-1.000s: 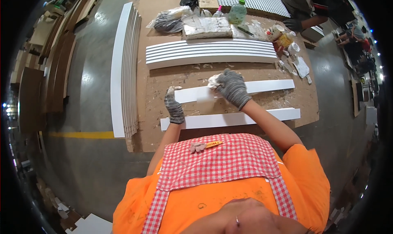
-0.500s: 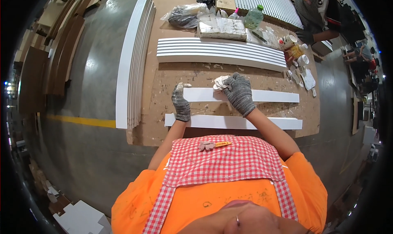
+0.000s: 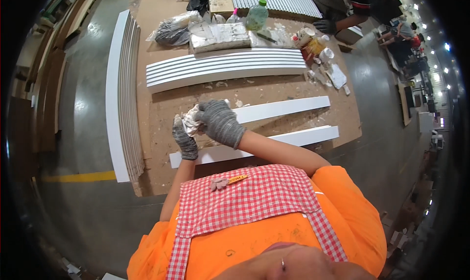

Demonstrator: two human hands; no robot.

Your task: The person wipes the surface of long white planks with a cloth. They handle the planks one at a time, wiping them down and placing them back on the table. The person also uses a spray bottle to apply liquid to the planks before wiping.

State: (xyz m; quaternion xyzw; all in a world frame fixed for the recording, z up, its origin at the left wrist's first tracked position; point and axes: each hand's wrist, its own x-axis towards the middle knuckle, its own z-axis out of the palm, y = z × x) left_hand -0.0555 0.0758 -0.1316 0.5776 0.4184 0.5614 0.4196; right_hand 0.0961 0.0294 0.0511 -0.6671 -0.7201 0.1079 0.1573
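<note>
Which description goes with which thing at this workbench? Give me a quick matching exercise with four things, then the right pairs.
Things
1. crumpled white cloth
2. large see-through bottle
3. checked apron
4. clear plastic bag

Descriptions
A. red and white
B. in the grip of the gloved right hand
C. dark material showing inside it
D. topped by a green cap

Right pairs: 1-B, 2-D, 3-A, 4-C

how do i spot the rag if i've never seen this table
On the brown worktable, look toward the near left. The rag is bunched in the gloved right hand, beside the left hand. Unlike the long, straight white strips nearby, it is crumpled.
</note>
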